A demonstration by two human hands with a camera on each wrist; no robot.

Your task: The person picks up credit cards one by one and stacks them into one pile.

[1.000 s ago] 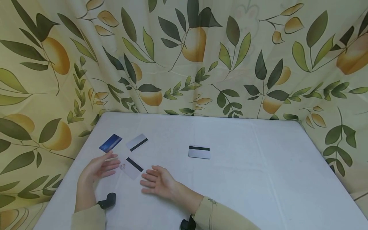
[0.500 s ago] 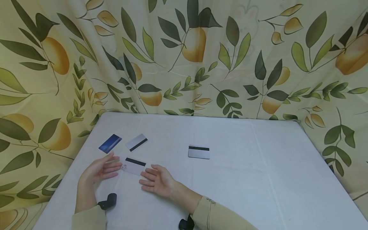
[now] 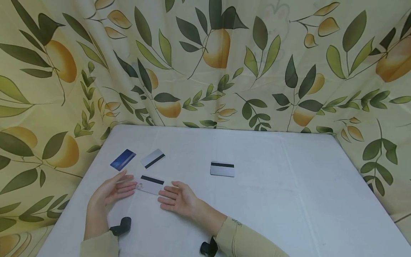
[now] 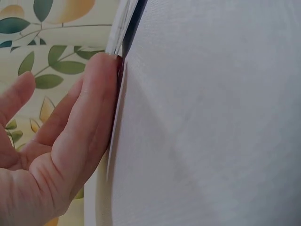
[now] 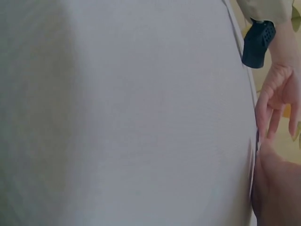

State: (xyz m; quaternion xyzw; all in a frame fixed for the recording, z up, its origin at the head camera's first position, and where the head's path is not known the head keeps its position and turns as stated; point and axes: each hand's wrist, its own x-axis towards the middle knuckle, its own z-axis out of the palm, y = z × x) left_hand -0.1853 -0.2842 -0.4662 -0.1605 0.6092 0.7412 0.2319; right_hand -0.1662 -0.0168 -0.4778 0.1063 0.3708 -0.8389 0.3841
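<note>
A pale card with a black magnetic stripe (image 3: 149,185) lies flat on the white-covered table between the two hands. My left hand (image 3: 112,190), its fingers extended and relaxed, has its fingertips at the card's left end. At the opposite end are the fingertips of my right hand (image 3: 181,200), palm turned inward and fingers loosely straight. In the left wrist view the left hand (image 4: 70,127) is low beside the table surface. The right wrist view shows the right hand (image 5: 277,188) at its edge, facing the left hand (image 5: 278,96). Neither hand grips the card.
Behind the left hand lie a blue card (image 3: 123,159) and a silvery striped card (image 3: 153,159). Farther right is another silvery striped card (image 3: 222,169). The white tablecloth (image 3: 273,200) runs back to a leaf-and-fruit patterned curtain (image 3: 199,64).
The pale card between the hands has turned from a steep slant to nearly level, mostly in the first half second. Both hands have barely shifted; the other cards stay put.
</note>
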